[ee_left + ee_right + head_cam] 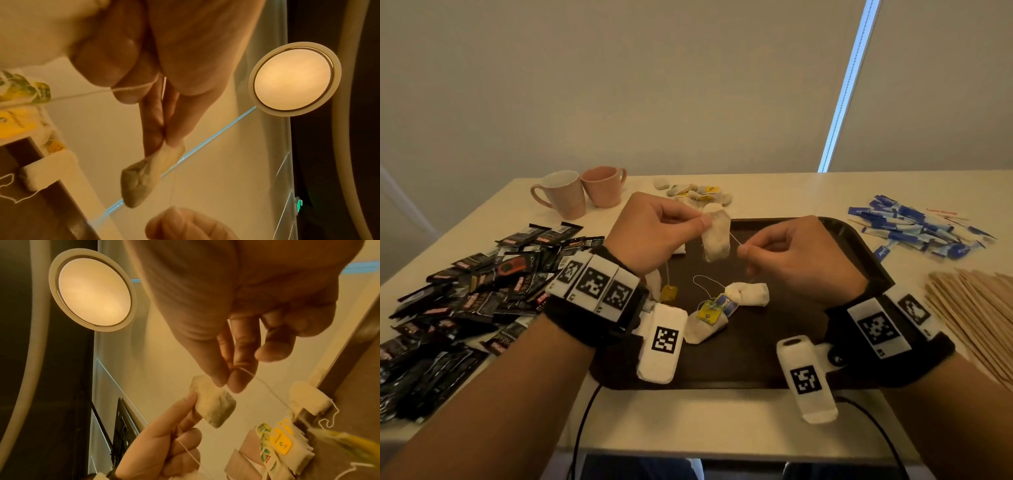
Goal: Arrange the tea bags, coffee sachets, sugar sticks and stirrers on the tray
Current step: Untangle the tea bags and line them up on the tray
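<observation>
Over tray (859, 240), left hand (654, 233) pinches tea bag (717, 236).

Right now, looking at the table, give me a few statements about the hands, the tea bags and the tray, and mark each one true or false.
1. The left hand pinches a white paper tea bag above the dark brown plastic tray. True.
2. The right hand pinches that tea bag's thin white string. True.
3. The black coffee sachets lie on the tray. False: they are heaped on the table, left of it.
4. The wooden stirrers stand in a pink mug. False: they lie on the table, right of the tray.
5. The tray holds no tea bags. False: several lie on it.
</observation>
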A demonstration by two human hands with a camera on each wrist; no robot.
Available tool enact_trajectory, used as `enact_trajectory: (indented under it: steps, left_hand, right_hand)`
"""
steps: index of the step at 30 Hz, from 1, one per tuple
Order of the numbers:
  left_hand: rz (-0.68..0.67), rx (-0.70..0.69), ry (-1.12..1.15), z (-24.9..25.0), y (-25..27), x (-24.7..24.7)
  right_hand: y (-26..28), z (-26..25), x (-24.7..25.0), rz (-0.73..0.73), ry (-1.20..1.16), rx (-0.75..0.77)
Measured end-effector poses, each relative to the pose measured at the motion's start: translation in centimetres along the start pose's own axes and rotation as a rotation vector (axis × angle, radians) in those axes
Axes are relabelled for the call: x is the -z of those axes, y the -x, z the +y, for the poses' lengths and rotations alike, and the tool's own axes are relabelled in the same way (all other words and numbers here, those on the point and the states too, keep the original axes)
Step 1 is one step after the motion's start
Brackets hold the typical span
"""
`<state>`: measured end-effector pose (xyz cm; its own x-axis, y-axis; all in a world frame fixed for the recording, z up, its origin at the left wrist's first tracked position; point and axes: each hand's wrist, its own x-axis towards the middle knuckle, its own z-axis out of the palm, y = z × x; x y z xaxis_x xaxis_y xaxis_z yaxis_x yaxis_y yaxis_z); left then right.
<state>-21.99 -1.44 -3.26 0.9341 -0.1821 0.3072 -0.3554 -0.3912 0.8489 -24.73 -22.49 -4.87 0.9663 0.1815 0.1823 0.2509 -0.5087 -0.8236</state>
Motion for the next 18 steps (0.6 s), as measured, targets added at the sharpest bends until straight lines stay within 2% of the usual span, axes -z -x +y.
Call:
enact_trajectory:
  steps: [4, 9, 18]
  left_hand:
    - [0.010, -0.008, -0.065, 0.5, -0.2, 0.2]
    - [0.003, -0.016, 0.064, 2.0, -0.4, 0.1]
    - [0.025, -0.019, 0.031, 2.7, -0.7, 0.9]
  right_hand:
    - [0.6, 0.1, 0.2, -0.047, -0.136, 0.026]
    - [-0.1, 0.4, -0.4, -0.236, -0.208, -0.052]
    - [-0.6, 0.9, -1.2, -0.480, -0.403, -0.191]
